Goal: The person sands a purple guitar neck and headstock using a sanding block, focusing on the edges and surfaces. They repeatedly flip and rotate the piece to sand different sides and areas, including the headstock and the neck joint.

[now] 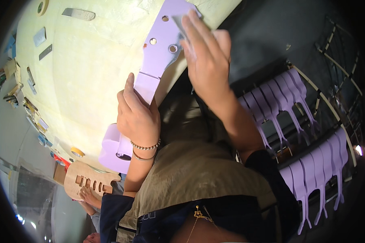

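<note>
A light-purple ukulele lies along the edge of the pale table, its headstock at the far end and its body partly hidden behind my left forearm. My left hand is closed round the neck, thumb and fingers on either side. Over the right edge of the headstock, my right hand presses a thin grey sheet that looks like sandpaper, with its fingers long and slightly blurred. Round peg holes show in the headstock, with dark smudges by one of them.
The pale table holds a flat blade, a small grey block and tape rolls. At right, racks hold several purple ukuleles. At lower left another person's hand touches a bare wooden guitar body.
</note>
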`<state>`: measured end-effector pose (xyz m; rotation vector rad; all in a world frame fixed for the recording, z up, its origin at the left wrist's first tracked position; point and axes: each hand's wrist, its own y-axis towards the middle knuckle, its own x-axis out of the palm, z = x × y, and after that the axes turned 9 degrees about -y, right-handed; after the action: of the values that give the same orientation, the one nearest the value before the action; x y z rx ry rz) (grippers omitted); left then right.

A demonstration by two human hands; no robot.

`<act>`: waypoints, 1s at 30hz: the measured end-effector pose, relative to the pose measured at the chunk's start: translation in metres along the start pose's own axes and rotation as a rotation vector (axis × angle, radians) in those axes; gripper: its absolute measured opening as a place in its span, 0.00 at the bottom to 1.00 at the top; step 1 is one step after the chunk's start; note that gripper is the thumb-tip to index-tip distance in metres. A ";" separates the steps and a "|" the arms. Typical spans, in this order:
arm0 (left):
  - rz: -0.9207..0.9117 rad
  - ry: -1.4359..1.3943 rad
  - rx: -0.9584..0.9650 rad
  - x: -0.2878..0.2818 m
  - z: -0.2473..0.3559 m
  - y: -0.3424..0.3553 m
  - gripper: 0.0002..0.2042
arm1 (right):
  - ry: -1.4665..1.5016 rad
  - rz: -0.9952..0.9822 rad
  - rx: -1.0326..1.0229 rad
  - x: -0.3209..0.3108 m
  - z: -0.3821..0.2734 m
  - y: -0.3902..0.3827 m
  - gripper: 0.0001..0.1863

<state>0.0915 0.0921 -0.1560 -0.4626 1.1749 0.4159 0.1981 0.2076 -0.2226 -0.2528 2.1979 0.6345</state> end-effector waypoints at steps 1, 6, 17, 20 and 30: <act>-0.003 -0.004 0.000 -0.001 0.000 -0.001 0.21 | 0.010 -0.021 0.051 -0.005 -0.010 -0.007 0.25; 0.018 -0.007 0.025 0.000 -0.001 -0.004 0.23 | -0.010 0.006 -0.059 0.003 0.017 0.006 0.26; 0.020 0.000 0.054 0.001 -0.003 -0.001 0.29 | -0.016 -0.011 0.003 0.002 0.004 0.001 0.27; 0.025 -0.006 0.059 0.001 -0.003 -0.002 0.30 | 0.012 -0.058 0.002 -0.009 -0.008 -0.013 0.27; 0.025 -0.003 0.070 0.001 -0.005 -0.002 0.31 | -0.038 -0.044 0.003 -0.004 0.000 -0.003 0.26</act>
<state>0.0893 0.0881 -0.1578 -0.3868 1.1892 0.3962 0.2018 0.2047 -0.2209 -0.2844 2.1505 0.6070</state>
